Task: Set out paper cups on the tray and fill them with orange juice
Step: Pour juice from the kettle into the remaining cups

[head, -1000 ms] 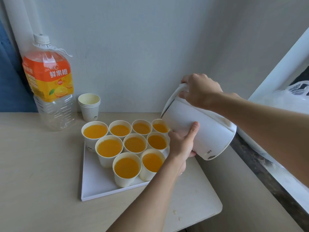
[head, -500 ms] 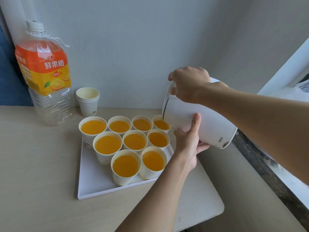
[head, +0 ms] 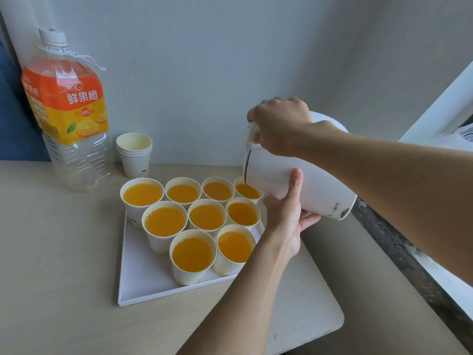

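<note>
Gripping the tilted white jug point(head: 294, 185), the right hand point(head: 280, 126) wraps its top while the left hand point(head: 286, 213) cups its underside, at centre right, spout over the rear-right of nine juice-filled paper cups point(head: 190, 254) on the white tray point(head: 143, 280).

A pale wood-grain desk point(head: 58, 252) with a rounded front corner stands against a plain grey-white wall point(head: 204, 60). At the right, a white window frame point(head: 440, 108) slants upward (daylight comes in from that side), above a dark speckled ledge point(head: 399, 252). Blue fabric point(head: 12, 124) shows at the far left, beside a white pipe point(head: 23, 26).
</note>
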`<act>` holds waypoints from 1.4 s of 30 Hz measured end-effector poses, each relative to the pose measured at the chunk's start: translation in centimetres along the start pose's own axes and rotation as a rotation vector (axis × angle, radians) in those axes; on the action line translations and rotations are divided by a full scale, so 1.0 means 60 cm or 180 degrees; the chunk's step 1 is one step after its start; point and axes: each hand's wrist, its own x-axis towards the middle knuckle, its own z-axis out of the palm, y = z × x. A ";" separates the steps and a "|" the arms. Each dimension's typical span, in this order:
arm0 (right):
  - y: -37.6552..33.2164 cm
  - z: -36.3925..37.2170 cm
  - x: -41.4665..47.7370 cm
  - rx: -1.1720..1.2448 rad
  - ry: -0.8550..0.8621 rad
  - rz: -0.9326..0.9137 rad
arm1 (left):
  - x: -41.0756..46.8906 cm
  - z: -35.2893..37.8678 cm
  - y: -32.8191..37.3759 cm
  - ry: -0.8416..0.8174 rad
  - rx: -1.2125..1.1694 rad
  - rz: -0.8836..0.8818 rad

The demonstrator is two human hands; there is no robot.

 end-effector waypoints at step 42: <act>-0.059 -0.128 -0.180 0.1587 0.0290 0.0194 | -0.202 -0.083 0.017 0.0672 0.0869 0.0403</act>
